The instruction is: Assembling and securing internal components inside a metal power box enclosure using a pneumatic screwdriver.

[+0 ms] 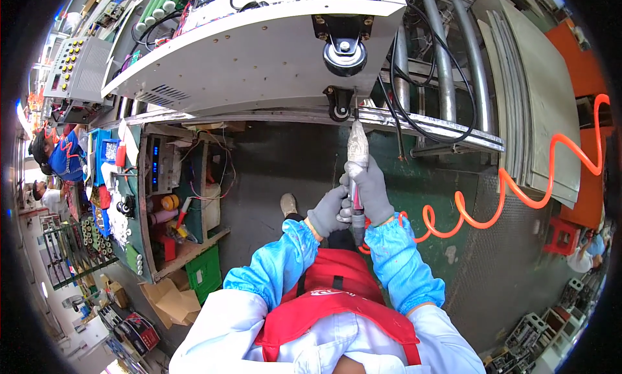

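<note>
Head view is showing, at the far left, a person in blue clothing (72,159), who is staying near a blue plastic bin (98,155). Above them, a grey box-shaped control unit with yellow buttons (79,66) is standing. Lower, a green plastic crate (203,273) is lying on the floor, beside the end of a bench.

To the right, a large white metal cabinet (246,69) is spreading across the upper part. The left hand (329,212), in a grey glove, is pressing its curled fingers around the lower body of a long hand-held power tool with a pale wrapped nose (357,144). This tool is pointing away from the wearer, and its thin tip is reaching the cabinet's near edge, just beside a small black caster (340,105); I cannot tell if the tip is touching. A bigger black caster with a silver centre (345,55) is sitting beyond.

The right hand (370,189), also gloved in grey, is clamping the tool's middle, with fingers wrapped together. An orange coiled hose (499,196) is winding rightward from near the tool's lower end. Farther right, flat grey panels (551,108) are leaning together, and a red plastic stool (561,236) is standing near the edge.
</note>
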A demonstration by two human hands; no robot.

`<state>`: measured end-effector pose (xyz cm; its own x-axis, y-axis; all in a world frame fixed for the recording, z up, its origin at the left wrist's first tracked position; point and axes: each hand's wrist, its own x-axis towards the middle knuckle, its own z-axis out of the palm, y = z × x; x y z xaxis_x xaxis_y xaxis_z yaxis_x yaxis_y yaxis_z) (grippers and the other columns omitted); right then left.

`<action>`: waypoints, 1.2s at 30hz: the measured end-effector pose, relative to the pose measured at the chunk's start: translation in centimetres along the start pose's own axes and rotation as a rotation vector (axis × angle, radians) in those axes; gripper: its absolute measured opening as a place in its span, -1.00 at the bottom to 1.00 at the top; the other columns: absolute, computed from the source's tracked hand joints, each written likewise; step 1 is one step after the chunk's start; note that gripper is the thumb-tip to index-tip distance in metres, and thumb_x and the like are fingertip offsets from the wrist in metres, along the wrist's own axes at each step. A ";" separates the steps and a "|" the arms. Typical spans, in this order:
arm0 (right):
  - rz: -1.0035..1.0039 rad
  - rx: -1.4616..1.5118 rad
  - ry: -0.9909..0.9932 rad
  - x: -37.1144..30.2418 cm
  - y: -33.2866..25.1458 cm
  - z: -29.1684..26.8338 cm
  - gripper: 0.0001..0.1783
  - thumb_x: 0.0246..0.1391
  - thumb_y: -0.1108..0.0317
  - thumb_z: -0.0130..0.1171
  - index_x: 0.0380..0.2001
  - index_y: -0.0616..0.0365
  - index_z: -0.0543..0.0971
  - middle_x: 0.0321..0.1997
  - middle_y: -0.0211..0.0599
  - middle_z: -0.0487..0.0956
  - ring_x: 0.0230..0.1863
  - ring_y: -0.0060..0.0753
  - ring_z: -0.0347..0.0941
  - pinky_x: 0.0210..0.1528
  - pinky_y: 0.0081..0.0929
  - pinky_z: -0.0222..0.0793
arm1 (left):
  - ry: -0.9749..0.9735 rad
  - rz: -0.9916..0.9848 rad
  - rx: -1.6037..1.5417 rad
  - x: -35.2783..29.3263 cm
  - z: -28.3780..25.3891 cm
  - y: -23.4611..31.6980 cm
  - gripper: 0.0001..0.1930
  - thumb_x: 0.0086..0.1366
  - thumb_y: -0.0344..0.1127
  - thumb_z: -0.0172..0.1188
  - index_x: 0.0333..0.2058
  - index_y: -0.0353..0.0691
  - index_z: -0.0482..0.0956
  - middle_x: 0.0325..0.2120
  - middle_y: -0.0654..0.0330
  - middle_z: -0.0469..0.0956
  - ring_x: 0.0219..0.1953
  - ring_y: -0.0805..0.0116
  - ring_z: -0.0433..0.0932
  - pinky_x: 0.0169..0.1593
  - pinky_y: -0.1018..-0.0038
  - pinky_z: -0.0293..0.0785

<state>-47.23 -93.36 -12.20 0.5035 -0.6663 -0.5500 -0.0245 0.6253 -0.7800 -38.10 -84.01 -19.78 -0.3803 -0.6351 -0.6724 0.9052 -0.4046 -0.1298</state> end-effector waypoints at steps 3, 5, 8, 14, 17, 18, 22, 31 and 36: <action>0.007 0.011 0.022 0.0 0.0 -0.1 -0.63 0.09 0.14 0.19 -0.15 0.11 0.39 -0.50 -0.32 0.50 -0.59 -0.53 0.41 -0.62 -0.52 0.39 | -0.023 0.009 0.025 -0.3 0.5 -0.2 -0.78 0.40 -0.21 -0.12 -0.47 -0.04 0.37 -0.71 0.43 0.27 -0.79 0.61 0.17 -0.78 0.70 0.05; 0.000 -0.005 0.008 0.0 0.2 -0.4 -0.64 0.09 0.15 0.18 -0.14 0.11 0.39 -0.50 -0.31 0.49 -0.59 -0.52 0.41 -0.62 -0.51 0.39 | 0.033 0.074 0.127 -0.6 0.7 -0.4 -0.78 0.38 -0.22 -0.10 -0.48 -0.04 0.39 -0.70 0.45 0.29 -0.79 0.65 0.18 -0.78 0.71 0.07; 0.006 -0.017 0.026 -0.1 0.1 -0.3 -0.64 0.09 0.15 0.18 -0.15 0.10 0.40 -0.50 -0.30 0.50 -0.59 -0.52 0.41 -0.62 -0.51 0.39 | -0.096 0.011 0.047 -0.7 0.7 -0.4 -0.78 0.38 -0.22 -0.09 -0.48 -0.04 0.39 -0.71 0.47 0.26 -0.79 0.66 0.17 -0.78 0.73 0.05; 0.053 0.042 0.045 -0.6 -0.2 0.2 -0.65 0.08 0.19 0.18 -0.14 0.12 0.40 -0.49 -0.30 0.49 -0.60 -0.51 0.40 -0.63 -0.50 0.39 | -0.020 0.032 0.075 -0.9 0.4 -0.6 -0.76 0.38 -0.20 -0.09 -0.49 -0.04 0.37 -0.71 0.48 0.24 -0.79 0.66 0.14 -0.78 0.73 0.03; 0.029 -0.039 0.042 -1.2 0.3 0.2 -0.65 0.07 0.20 0.19 -0.13 0.12 0.40 -0.49 -0.31 0.49 -0.60 -0.52 0.40 -0.62 -0.51 0.38 | -0.068 -0.008 0.015 -0.4 -0.7 -1.2 -0.77 0.39 -0.20 -0.10 -0.48 -0.05 0.38 -0.71 0.45 0.25 -0.79 0.64 0.14 -0.77 0.70 0.01; 0.031 -0.041 0.043 -1.4 0.7 0.0 -0.65 0.07 0.20 0.19 -0.13 0.12 0.40 -0.49 -0.31 0.49 -0.60 -0.52 0.40 -0.62 -0.51 0.38 | -0.089 -0.014 0.082 -0.6 -1.1 -1.3 -0.77 0.39 -0.20 -0.09 -0.47 -0.06 0.39 -0.70 0.44 0.26 -0.79 0.63 0.13 -0.75 0.69 0.01; -0.087 -0.148 0.002 -3.1 2.2 -1.1 -0.61 0.03 0.23 0.20 -0.10 0.16 0.42 -0.43 -0.35 0.50 -0.48 -0.55 0.43 -0.44 -0.52 0.39 | 0.354 0.327 0.982 -3.9 1.5 0.2 -0.80 0.32 -0.14 0.04 -0.38 -0.11 0.47 -0.69 0.42 0.27 -0.72 0.61 0.17 -0.68 0.60 0.05; -0.009 -0.268 -0.203 -11.7 1.1 0.1 -0.27 -0.19 0.26 0.33 0.11 0.23 0.38 -0.23 -0.40 0.49 -0.26 -0.57 0.41 -0.17 -0.52 0.37 | 0.160 0.594 0.996 -14.2 10.3 4.6 -0.66 0.37 -0.14 0.08 -0.06 -0.28 0.54 -0.61 0.46 0.26 -0.64 0.68 0.17 -0.61 0.68 0.04; 0.199 0.131 -0.459 -11.9 -1.0 3.3 -0.37 0.15 -0.20 0.06 -0.02 0.16 0.40 -0.30 -0.20 0.56 -0.32 -0.33 0.56 -0.38 -0.44 0.55 | 0.056 0.609 0.817 -19.0 8.8 5.0 -0.73 0.31 -0.27 0.16 -0.13 -0.35 0.56 -0.61 0.38 0.32 -0.65 0.69 0.18 -0.62 0.70 0.05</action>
<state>-50.36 -84.71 -3.91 0.8277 -0.3010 -0.4737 -0.0648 0.7871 -0.6134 -28.00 -79.80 -1.22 0.1303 -0.8598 -0.4937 0.5281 -0.3612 0.7685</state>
